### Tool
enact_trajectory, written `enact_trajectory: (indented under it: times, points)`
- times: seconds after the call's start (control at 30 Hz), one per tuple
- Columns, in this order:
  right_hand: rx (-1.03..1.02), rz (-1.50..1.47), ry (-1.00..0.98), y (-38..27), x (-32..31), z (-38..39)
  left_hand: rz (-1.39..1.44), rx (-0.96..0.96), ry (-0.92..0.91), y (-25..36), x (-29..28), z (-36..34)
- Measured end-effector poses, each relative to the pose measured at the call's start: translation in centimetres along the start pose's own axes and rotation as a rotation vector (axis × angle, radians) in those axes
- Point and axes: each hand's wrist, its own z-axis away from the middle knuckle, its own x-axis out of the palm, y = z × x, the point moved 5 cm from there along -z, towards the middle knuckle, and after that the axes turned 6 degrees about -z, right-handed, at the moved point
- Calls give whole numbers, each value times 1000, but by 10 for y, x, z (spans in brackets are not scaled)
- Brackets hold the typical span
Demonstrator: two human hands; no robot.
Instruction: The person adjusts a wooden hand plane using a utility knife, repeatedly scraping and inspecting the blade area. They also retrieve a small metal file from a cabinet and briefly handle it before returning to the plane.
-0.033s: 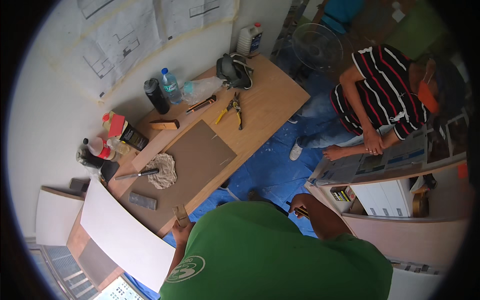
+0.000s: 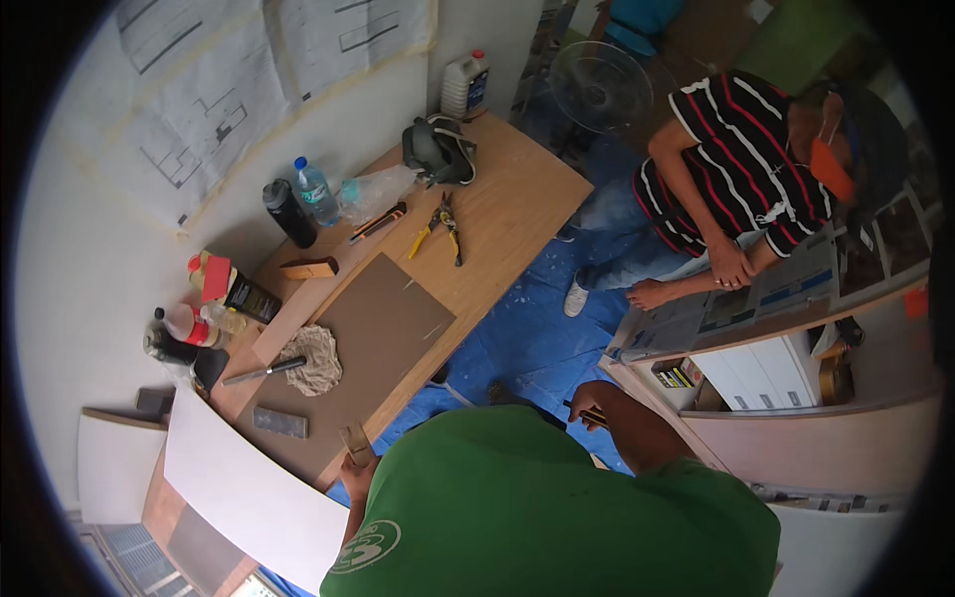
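Since the earlier frame our view has turned a little, so the table [image 2: 532,179] and its things sit lower and slightly further left, while the striped-shirt person [image 2: 751,164] appears higher; both our hands keep their grips. Nearest us, our left hand [image 2: 357,478] has its fingers closed on a small flat tan piece [image 2: 355,445], which stands up from the grip at the table's near edge; we cannot tell whether it touches the edge. Our right hand [image 2: 589,400], out past our green shirt, curls round a dark-and-yellow tool [image 2: 596,419], mostly covered by the fingers and well apart from the table. To the left, a white sheet [image 2: 239,478] slants across the table's end. Beyond the left hand a grey block [image 2: 280,422] lies on a brown panel [image 2: 403,308], and past it a dark-handled tool [image 2: 264,371] rests against a crumpled cloth [image 2: 314,358]. Farther along we see a wooden block [image 2: 309,269], yellow-handled pliers [image 2: 440,229] and a cutter knife [image 2: 378,222]. Behind these stand a black bottle [image 2: 288,214] and a blue-capped bottle [image 2: 317,191], with a red-capped jug [image 2: 465,88] at the far end.
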Motion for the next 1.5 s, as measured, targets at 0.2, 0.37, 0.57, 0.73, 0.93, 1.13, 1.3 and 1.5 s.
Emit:
enact_trajectory:
  times: [0.2,0.37,0.57,0.73,0.93,1.13,1.3,1.5]
  points:
    - [-248,-156,116,-13,-18,-3,-121,209,-54,-31,20,-62]
    - [-453,-62,304,-4,-19,-29,-153,343,-53,-3,13,-89]
    - [-460,-90,361,29,-6,-63,-139,349,-65,23,7,-105]
    - [-650,707,357,27,9,-80,-153,316,-99,26,13,-95]
    - [-437,119,237,14,-2,-64,-143,272,-120,18,12,-80]
    - [-415,-160,364,-8,-6,-9,-46,183,-125,11,-5,-47]
    - [-525,-101,452,-45,-9,15,-56,-91,15,15,-42,0]
    - [-493,148,416,-95,-25,5,83,-293,108,-52,-37,38]
